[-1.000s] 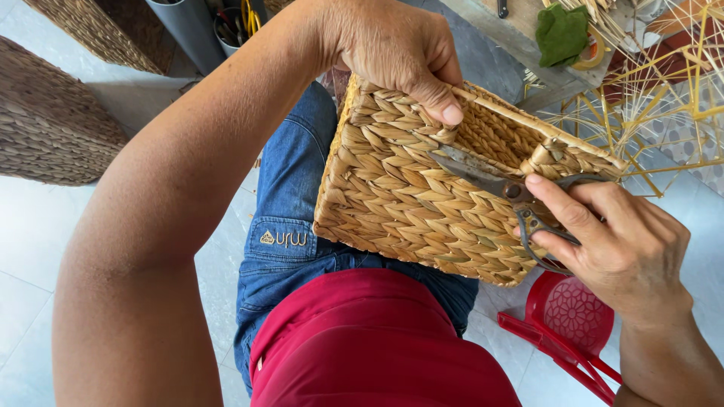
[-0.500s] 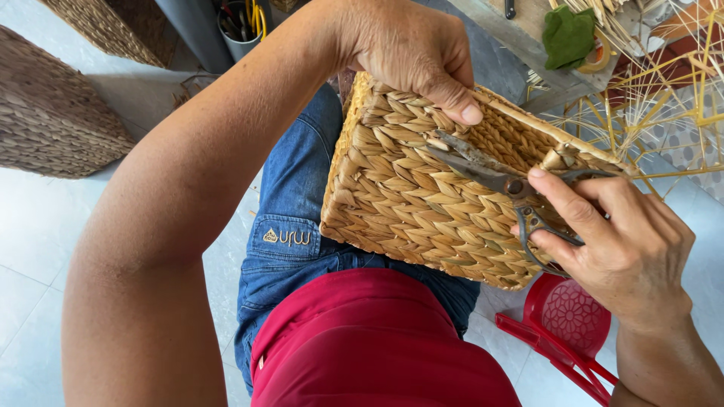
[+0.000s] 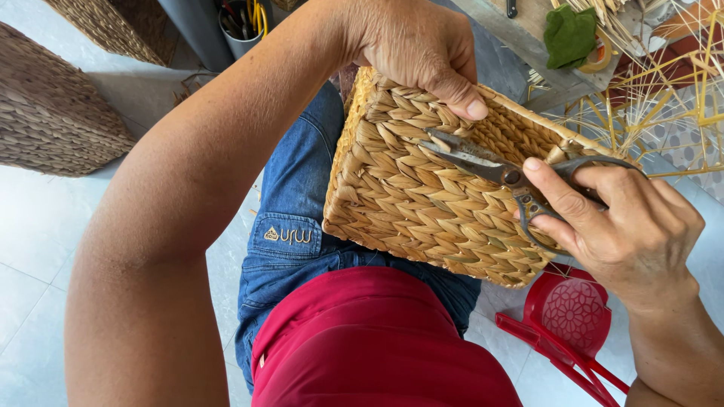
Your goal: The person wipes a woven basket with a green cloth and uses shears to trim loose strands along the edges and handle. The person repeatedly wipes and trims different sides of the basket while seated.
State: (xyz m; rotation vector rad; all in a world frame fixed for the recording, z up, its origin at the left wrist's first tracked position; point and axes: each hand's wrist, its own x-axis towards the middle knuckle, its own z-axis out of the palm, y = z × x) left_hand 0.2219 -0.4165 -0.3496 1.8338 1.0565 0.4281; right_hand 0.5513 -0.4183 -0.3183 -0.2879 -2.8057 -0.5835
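1. The person sits with a red shirt (image 3: pixel 377 347) nearest and blue jeans (image 3: pixel 302 218) just beyond it, over a pale tiled floor (image 3: pixel 38 249).
2. A rectangular woven basket (image 3: pixel 422 203) rests tilted on the lap, its braided side facing up.
3. A darker woven basket (image 3: pixel 53 113) sits on the floor at the far left.
4. The left hand (image 3: pixel 418 49) is closed over the basket's far rim, thumb pressed on the weave.
5. The right hand (image 3: pixel 618 226) grips the scissors (image 3: pixel 498 169) by the handles, blades slightly parted and lying against the basket near that thumb.
6. A red plastic stool (image 3: pixel 569 316) shows under the right hand.
7. Thin yellow sticks (image 3: pixel 671 83) lie scattered at the far right.
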